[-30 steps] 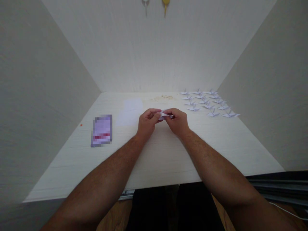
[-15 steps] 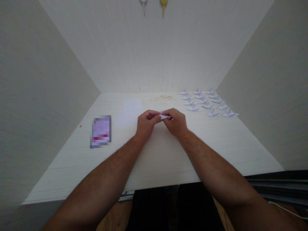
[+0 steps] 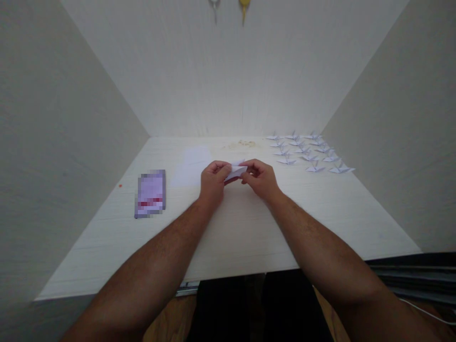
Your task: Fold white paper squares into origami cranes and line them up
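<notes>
Between my two hands, just above the middle of the table, is a small folded piece of white paper (image 3: 236, 171). My left hand (image 3: 213, 179) pinches its left part, thumb on top and fingers behind. At the paper's right end, my right hand (image 3: 261, 178) grips it between thumb and fingertips. The paper's folds open a little toward me, and its ends are partly hidden by the fingers. Several folded white paper cranes (image 3: 309, 156) stand in rows at the back right. Flat white paper sheets (image 3: 190, 164) lie to the left of my hands.
A blurred-out phone-like device (image 3: 151, 192) lies on the white table (image 3: 245, 237) at the left. A small orange dot (image 3: 120, 185) is near the left wall. Walls enclose the back and both sides. A white and a yellow hook-like object (image 3: 244, 9) hang on the back wall.
The hands have drawn slightly apart, and more of the folded paper shows between them. The left thumb has shifted left along it. The view has moved slightly.
</notes>
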